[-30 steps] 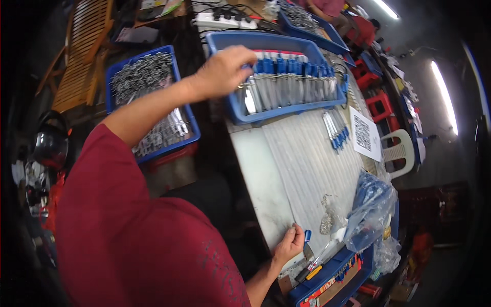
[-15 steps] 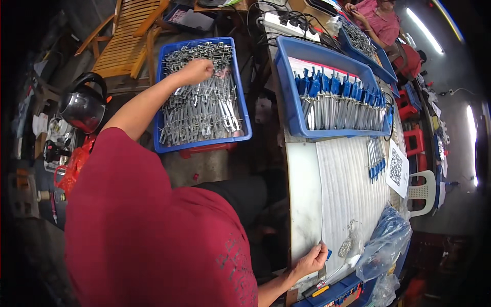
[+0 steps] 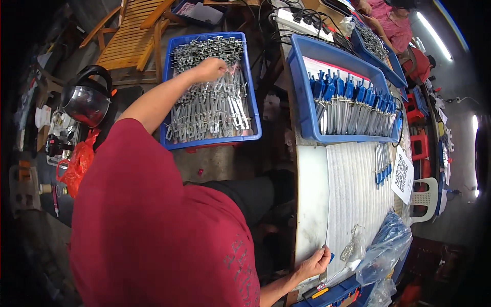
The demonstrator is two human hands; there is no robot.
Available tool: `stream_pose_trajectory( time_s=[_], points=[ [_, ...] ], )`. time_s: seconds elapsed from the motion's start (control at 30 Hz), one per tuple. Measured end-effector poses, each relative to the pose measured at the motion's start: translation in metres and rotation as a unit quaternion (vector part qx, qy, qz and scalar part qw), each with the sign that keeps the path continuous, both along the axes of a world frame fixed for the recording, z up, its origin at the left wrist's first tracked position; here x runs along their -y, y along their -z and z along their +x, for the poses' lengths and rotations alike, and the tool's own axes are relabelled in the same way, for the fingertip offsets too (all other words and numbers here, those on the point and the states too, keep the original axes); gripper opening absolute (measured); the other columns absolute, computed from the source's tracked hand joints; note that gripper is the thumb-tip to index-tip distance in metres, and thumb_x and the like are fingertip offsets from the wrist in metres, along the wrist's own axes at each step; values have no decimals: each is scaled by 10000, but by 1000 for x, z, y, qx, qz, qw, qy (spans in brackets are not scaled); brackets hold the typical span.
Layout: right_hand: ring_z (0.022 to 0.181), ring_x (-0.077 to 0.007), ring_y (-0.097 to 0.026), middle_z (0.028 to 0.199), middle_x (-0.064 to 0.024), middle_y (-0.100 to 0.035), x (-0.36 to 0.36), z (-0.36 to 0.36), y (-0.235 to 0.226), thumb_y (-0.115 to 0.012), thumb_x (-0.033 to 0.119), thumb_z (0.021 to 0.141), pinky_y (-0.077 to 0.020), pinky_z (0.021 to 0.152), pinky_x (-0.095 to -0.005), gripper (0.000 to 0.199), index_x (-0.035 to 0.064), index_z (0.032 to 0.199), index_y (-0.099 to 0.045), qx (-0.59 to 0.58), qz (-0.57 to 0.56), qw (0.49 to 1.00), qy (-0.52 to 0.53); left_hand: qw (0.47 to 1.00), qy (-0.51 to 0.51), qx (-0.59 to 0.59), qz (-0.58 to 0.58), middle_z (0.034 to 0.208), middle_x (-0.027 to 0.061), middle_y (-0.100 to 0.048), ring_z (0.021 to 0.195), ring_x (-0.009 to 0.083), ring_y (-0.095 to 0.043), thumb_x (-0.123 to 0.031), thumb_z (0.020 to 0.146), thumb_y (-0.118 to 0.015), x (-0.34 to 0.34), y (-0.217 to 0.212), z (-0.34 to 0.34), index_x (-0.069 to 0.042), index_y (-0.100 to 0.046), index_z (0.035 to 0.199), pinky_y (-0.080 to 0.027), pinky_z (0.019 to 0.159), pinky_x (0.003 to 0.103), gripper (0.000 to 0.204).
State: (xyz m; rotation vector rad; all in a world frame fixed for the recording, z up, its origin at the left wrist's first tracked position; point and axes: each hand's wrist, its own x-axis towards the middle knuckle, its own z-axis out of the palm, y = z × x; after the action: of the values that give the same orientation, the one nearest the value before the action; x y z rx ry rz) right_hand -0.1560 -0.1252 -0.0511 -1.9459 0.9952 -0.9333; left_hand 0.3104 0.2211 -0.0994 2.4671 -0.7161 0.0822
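My left hand [image 3: 209,69] is closed over a blue tray [image 3: 257,123] at the upper left, its arm stretched out. What its fingers hold, if anything, is hidden. Below and beyond it, the tray holds small metal fittings [image 3: 207,51] heaped at the far end and long silvery metal pieces [image 3: 209,110] laid in rows nearer me. At the table's near edge, my right hand [image 3: 314,263] is closed in a pinch. A small blue piece [image 3: 332,257] pokes out past its fingers, the rest covered by the hand.
On the table stands a blue bin [image 3: 317,137] of blue-ended metal rods [image 3: 348,102]. Several similar rods [image 3: 382,166] lie beside a printed sheet [image 3: 403,176]. Clear plastic bags [image 3: 386,240] and a screwdriver [image 3: 320,292] are near my right hand. Another person [image 3: 394,28] sits at the far right.
The whole view has shifted slightly, so the tray and table appear further right. My left hand stays over the tray, a touch nearer me; my right hand keeps its pinch at the table edge.
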Motion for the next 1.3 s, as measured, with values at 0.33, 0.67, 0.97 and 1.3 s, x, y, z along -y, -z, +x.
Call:
stream_pose_trajectory(
  time_s=[0.33, 0.67, 0.97, 1.3],
  points=[
    [746, -101, -460, 843, -51, -533, 4, -2, 0, -487, 93, 865, -387, 680, -199, 186, -66, 950, -535, -17, -14, 1000, -8, 967, -126, -221, 18, 591, 90, -580, 512, 177, -553, -223, 681, -615, -86, -10, -1, -3, -605, 689, -429, 519, 316, 220],
    [758, -107, -461, 841, -55, -537, 3, -4, 0, -482, 95, 867, -390, 693, -214, 190, -67, 951, -536, -31, -39, 999, -10, 934, -206, -221, 192, 720, 203, -612, 681, 290, -605, -199, 573, -649, -66, 3, -11, 60, -615, 697, -466, 615, 358, 289],
    [770, -108, -462, 854, -58, -535, 2, -1, -3, -481, 90, 866, -385, 703, -209, 187, -65, 956, -535, -19, -22, 1000, -9, 897, -242, -371, 3, 505, 123, -538, 401, 191, -514, -31, 558, -566, -65, -17, -11, 31, -548, 526, -386, 357, 289, 73],
    [783, -107, -469, 863, -57, -537, 2, -3, -2, -475, 84, 866, -382, 714, -208, 180, -60, 953, -538, -9, 10, 1000, -2, 915, -124, -375, -88, 527, 36, -522, 438, 117, -547, -107, 694, -563, -61, -58, -19, -37, -546, 619, -419, 381, 229, 103]
  ],
)
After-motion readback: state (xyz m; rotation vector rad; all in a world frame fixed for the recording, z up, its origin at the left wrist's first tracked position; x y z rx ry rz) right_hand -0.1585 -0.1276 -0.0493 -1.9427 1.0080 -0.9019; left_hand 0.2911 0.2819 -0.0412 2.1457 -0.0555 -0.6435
